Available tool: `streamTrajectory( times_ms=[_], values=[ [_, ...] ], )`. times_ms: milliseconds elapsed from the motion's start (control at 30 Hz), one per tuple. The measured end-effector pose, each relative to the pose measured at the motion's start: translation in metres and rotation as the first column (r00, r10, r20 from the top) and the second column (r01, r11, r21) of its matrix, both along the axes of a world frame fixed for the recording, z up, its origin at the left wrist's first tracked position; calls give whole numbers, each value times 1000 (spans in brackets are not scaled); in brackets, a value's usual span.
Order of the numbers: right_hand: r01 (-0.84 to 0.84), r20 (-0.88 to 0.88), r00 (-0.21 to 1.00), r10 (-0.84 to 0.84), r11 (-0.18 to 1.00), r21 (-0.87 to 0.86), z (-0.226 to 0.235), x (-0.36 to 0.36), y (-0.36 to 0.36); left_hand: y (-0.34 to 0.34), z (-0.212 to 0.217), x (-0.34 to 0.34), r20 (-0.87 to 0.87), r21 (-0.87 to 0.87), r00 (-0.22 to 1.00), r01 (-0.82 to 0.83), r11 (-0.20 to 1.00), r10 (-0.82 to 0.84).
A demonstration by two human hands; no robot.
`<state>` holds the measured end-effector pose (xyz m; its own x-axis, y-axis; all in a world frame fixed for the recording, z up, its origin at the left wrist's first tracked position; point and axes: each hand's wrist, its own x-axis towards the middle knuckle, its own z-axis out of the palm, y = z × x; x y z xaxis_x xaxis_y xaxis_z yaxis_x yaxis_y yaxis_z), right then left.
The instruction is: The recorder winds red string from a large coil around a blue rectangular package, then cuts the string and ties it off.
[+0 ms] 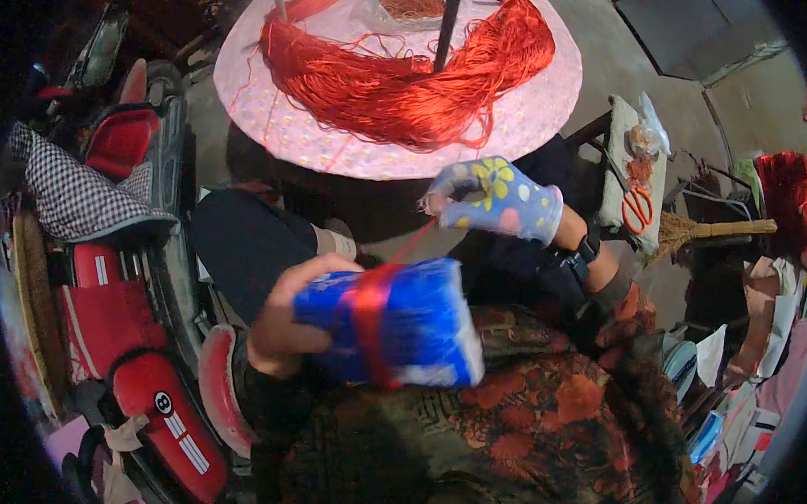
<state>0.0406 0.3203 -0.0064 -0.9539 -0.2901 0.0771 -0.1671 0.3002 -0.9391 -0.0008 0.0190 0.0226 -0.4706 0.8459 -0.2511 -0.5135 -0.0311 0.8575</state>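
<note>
Pink round patterned surface bears the red thread skein; on its near side, the blue plastic-wrapped block (long axis roughly crosswise) is clasped leftward by the bare left hand; the flower-gloved right hand, beyond it, pinches the thin red strand.

Dim light; fisheye edges dark, bent; blue packet motion-blurred.

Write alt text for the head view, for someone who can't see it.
A bare left hand holds a blue package wound with red thread, which leads up to the gloved right hand. Beyond them, a large red hank lies on a round pink table.
</note>
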Motion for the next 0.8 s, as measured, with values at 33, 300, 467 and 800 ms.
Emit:
streamTrajectory(
  times_ms=[33, 300, 467, 800],
  values=[
    [44, 119, 992, -31, 993, -112, -8, 5, -4, -2, 6, 3, 21, 28, 994, -108, 994, 107],
    [-259, -109, 944, 313, 901, 349, 15, 38, -43, 12, -11, -1, -168, -105, 786, -615, 782, 596],
    [-221, -168, 944, 285, 921, 320, 34, 2, -26, 7, -15, -1, -298, -418, 944, 8, 908, -145],
    [-193, -47, 970, 238, 875, 444, -13, 37, -30, -1, -17, -3, -49, 28, 858, -510, 860, 511]
  ],
)
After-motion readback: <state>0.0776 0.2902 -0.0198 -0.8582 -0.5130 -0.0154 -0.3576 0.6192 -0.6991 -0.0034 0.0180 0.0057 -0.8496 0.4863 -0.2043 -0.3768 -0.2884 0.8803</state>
